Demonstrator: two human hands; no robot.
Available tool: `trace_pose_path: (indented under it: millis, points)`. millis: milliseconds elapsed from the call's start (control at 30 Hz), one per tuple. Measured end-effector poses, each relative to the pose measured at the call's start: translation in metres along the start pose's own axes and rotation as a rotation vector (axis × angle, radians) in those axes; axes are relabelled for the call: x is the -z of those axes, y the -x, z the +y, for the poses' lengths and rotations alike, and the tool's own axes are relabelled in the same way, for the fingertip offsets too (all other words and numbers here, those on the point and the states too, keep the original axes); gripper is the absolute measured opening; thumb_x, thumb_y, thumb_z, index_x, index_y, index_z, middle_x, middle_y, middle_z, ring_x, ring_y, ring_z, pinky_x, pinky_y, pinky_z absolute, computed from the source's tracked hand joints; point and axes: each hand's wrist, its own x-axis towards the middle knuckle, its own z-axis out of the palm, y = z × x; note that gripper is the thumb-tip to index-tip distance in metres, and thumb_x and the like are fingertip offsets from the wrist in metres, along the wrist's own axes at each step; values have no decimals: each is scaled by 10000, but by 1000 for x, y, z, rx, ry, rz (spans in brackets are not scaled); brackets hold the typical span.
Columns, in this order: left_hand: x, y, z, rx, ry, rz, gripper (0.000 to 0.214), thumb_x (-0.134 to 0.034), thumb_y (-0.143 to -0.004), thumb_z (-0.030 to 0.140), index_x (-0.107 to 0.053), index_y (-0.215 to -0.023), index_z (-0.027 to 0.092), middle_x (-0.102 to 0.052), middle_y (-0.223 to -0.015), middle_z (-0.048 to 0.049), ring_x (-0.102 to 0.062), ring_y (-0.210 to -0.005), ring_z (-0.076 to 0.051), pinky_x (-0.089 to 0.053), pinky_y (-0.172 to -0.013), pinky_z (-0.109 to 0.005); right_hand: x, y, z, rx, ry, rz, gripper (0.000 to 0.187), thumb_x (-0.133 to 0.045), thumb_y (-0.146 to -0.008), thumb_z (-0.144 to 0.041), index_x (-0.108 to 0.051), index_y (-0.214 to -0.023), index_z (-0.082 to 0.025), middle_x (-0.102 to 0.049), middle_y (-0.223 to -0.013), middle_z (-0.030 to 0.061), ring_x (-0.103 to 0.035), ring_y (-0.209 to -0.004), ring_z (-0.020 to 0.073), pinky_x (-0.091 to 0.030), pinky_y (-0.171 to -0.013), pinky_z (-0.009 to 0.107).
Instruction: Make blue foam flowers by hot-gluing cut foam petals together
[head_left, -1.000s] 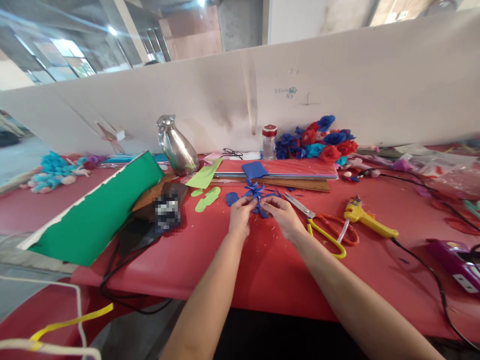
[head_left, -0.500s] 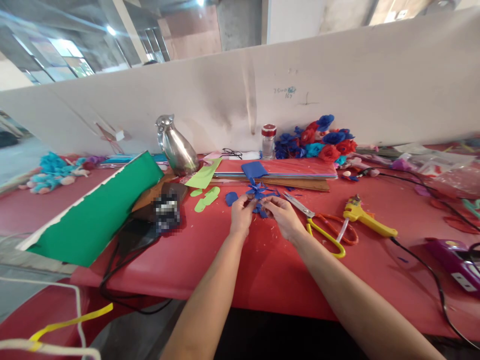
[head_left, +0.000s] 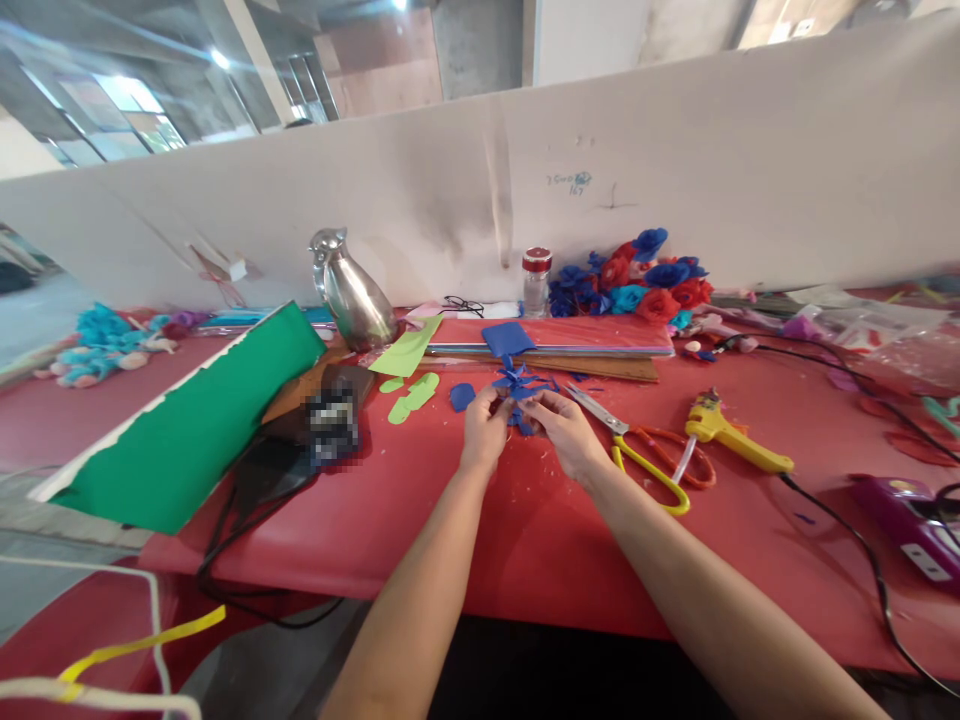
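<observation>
My left hand (head_left: 486, 425) and my right hand (head_left: 561, 422) meet over the red table, thumbs and fingers pinched close together. Between their fingertips is a piece of blue paper, too small and covered to make out its shape. Just beyond and below the fingers lie cut blue paper pieces (head_left: 514, 374). A rounded blue paper petal (head_left: 462, 397) rests left of my left hand. To the right of my right hand, scissors (head_left: 626, 440) with yellow and orange handles lie with their blades towards it.
A yellow glue gun (head_left: 731, 438) with a black cord lies at right, near a purple power strip (head_left: 911, 520). Behind are a steel jug (head_left: 356, 300), a red-lidded jar (head_left: 536, 285) and paper flowers (head_left: 660, 285). Green paper-covered board (head_left: 195, 430) stands left, beside light green cut-outs (head_left: 414, 398).
Almost nothing differs. My fingers have shifted very slightly around the blue paper, and both hands stay in the same place.
</observation>
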Motion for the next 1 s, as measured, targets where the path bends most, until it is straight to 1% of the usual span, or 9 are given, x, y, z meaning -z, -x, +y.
trace_pose_path:
  millis: [133,367,467,600,733,833,933,1000]
  points:
    - [1,0,0,-19,-17,8,134,-690,-678,280,-660,-740,166,-622,-638,7,-527,-616,-124,-412,-625,-230,0,0,1,22,-8,-2,290,-758,-571,-429,-589,-614,-197,-531,-523,-51,-406,-490,81,-317,-520,250]
    - [-3,3,6,43,82,-11,134,-679,-671,262,-657,-762,166,-647,-695,1,-543,-670,-129,-424,-665,-236,-1,1,-1,10,-16,-11,265,-763,-568,-404,-614,-626,-193,-534,-533,-49,-401,-488,78,-316,-515,250]
    - [-4,4,7,69,90,34,144,-697,-645,273,-634,-717,165,-620,-654,15,-528,-640,-118,-412,-639,-227,-1,1,-1,18,-16,-4,247,-751,-580,-393,-616,-636,-194,-528,-536,-51,-392,-490,78,-306,-504,247]
    - [-6,6,8,118,157,89,195,-728,-603,285,-599,-695,171,-598,-637,30,-528,-629,-110,-407,-645,-228,-3,1,2,53,6,24,203,-714,-603,-371,-607,-629,-200,-513,-530,-59,-381,-491,81,-298,-491,244]
    - [-8,8,9,163,187,91,228,-758,-573,322,-628,-681,167,-605,-623,23,-524,-619,-113,-405,-642,-236,-2,-1,7,111,40,70,176,-684,-639,-357,-603,-658,-202,-574,-589,-36,-465,-546,105,-361,-526,244]
    - [-9,10,9,175,189,95,222,-768,-560,330,-648,-644,164,-596,-612,22,-511,-611,-109,-401,-634,-235,-1,-1,9,184,134,113,153,-641,-690,-349,-606,-691,-200,-594,-609,-23,-505,-567,124,-397,-537,250]
    - [-11,11,8,167,185,106,200,-756,-575,326,-641,-585,163,-543,-565,37,-473,-573,-94,-381,-606,-229,0,0,10,244,228,136,145,-606,-722,-342,-604,-707,-198,-607,-615,-13,-527,-560,136,-433,-547,264]
    - [-11,11,8,137,193,113,185,-747,-585,311,-638,-553,165,-534,-564,37,-472,-583,-94,-379,-611,-227,-1,1,10,266,242,133,151,-594,-734,-348,-608,-732,-197,-628,-645,0,-549,-571,146,-465,-569,280]
